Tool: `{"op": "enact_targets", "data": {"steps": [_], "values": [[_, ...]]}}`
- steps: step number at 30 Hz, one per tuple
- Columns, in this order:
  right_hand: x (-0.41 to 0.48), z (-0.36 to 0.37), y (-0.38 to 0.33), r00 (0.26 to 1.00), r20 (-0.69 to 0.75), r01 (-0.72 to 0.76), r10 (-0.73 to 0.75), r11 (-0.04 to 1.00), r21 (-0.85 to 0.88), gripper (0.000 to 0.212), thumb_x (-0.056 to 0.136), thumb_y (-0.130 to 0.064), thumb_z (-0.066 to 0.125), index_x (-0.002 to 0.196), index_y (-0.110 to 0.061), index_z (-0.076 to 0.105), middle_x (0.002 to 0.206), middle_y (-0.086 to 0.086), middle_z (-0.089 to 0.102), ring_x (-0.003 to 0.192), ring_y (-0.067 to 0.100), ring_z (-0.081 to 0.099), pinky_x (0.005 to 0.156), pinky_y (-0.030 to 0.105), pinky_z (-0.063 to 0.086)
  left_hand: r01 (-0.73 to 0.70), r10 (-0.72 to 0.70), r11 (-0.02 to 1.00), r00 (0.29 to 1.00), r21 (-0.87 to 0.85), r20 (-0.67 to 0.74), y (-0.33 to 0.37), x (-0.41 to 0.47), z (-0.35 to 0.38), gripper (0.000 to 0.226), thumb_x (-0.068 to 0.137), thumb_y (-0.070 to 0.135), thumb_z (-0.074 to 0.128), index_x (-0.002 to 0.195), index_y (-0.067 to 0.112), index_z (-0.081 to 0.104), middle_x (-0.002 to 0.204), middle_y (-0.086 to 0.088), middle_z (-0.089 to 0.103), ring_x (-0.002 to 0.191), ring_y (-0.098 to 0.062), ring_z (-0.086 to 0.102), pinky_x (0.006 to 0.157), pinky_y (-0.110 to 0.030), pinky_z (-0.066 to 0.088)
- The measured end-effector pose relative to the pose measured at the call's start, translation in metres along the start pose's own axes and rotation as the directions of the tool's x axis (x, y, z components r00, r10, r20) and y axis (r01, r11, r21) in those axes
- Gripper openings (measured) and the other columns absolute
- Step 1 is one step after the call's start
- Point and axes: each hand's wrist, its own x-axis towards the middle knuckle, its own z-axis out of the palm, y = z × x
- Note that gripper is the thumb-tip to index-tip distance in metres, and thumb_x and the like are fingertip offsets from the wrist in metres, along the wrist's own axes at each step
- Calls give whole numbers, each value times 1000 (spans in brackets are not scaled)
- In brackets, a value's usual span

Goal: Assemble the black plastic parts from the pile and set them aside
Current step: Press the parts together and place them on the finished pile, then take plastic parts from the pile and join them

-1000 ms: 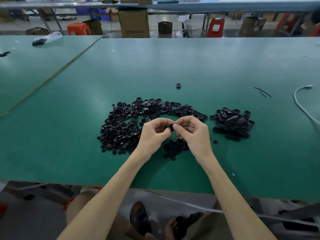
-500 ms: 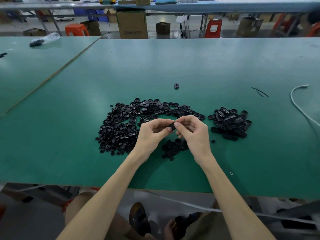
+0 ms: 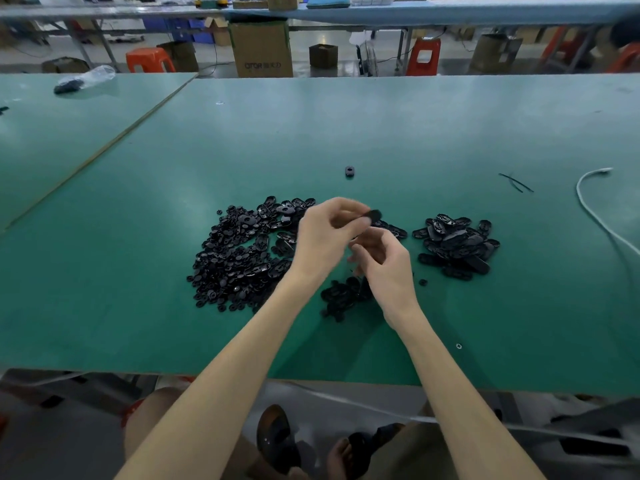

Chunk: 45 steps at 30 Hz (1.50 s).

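Observation:
A big pile of loose black plastic parts [image 3: 242, 251] lies on the green table [image 3: 381, 126], left of centre. A smaller heap of black oval parts [image 3: 457, 245] sits to the right. My left hand [image 3: 327, 233] is raised above the pile and pinches a black oval part [image 3: 373, 215] at its fingertips, pointing right. My right hand [image 3: 384, 261] hovers just below it, fingers loosely curled with nothing visible in them. A small cluster of black parts [image 3: 343, 296] lies under my right wrist. Both hands are motion-blurred.
One stray black part [image 3: 350, 171] lies farther back on the table. A white cable [image 3: 595, 206] curves along the right side, with thin black strips [image 3: 516, 182] near it. A plastic bag [image 3: 85, 79] rests on the adjoining table at left. Boxes and stools stand behind.
My hands were together on one black part. Now they have separated: my left hand has lifted up and right with the part, and my right hand has let go and dropped slightly.

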Motion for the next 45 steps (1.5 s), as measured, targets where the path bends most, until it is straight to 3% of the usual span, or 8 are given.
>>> {"op": "enact_targets", "data": {"steps": [4, 13, 20, 23, 29, 35, 39, 45], "values": [[1, 0, 1, 996, 49, -68, 74, 991, -114, 22, 92, 5, 57, 81, -13, 62, 61, -11, 62, 55, 8, 50, 58, 26, 41, -57, 42, 995, 983, 77, 178, 29, 16, 39, 14, 86, 10, 82, 97, 19, 80, 85, 6, 79, 81, -5, 74, 81, -22, 59], [-2, -9, 0, 981, 101, -185, 163, 945, 270, 20, 108, 3, 48, 121, 8, 62, 86, 7, 72, 72, 14, 67, 65, 25, 55, -77, 1, 978, 931, 193, 365, 40, 31, 100, 23, 91, 6, 77, 113, 10, 78, 109, -2, 77, 91, -10, 68, 94, -23, 52], [3, -3, -2, 992, 76, -88, 100, 985, -149, 12, 95, -4, 63, 86, -11, 68, 73, -3, 68, 64, 11, 53, 64, 33, 45, -22, -2, 990, 985, 138, 173, 28, 34, 67, 20, 101, 5, 60, 109, 13, 77, 107, -2, 74, 79, -14, 76, 79, -29, 59], [-1, -1, -4, 995, 76, -61, 64, 997, -43, 12, 99, -2, 63, 92, -10, 69, 74, -2, 70, 65, 12, 59, 63, 29, 47, 1, -38, 967, 989, 254, 143, 18, 36, 35, 20, 100, 7, 61, 110, 15, 77, 106, 0, 74, 83, -15, 72, 87, -26, 57], [-2, 0, -3, 997, 52, -59, 63, 996, -63, 15, 97, -2, 65, 104, -13, 72, 91, 1, 77, 80, 16, 74, 72, 32, 57, 39, -84, 717, 996, 696, 30, -14, 35, -33, 21, 96, 3, 64, 111, 12, 76, 115, -11, 68, 103, -24, 64, 102, -37, 50], [-3, -1, -6, 995, 70, -67, 71, 996, -53, 14, 98, -1, 66, 104, -13, 71, 89, 1, 76, 74, 11, 72, 66, 25, 55, 261, -313, 457, 942, 850, -121, -38, 35, -76, 37, 95, 40, 73, 118, 12, 67, 125, -16, 58, 123, -37, 50, 107, -47, 33], [-3, -1, -6, 995, 73, -64, 69, 996, -67, 14, 98, -2, 66, 105, -13, 71, 90, 2, 77, 74, 12, 72, 66, 26, 56, 258, -297, 513, 948, 819, -113, -38, 31, -79, 24, 88, 40, 80, 98, 19, 71, 102, -3, 71, 109, -30, 60, 102, -44, 27], [-4, -1, -3, 997, 52, -55, 59, 996, -64, 9, 102, -10, 63, 106, -12, 71, 88, 1, 77, 73, 11, 71, 65, 29, 56, 176, -201, 891, 980, 419, 15, -25, 19, -72, 21, 83, 22, 87, 87, 12, 68, 76, 2, 67, 71, -12, 62, 71, -17, 45]]}}
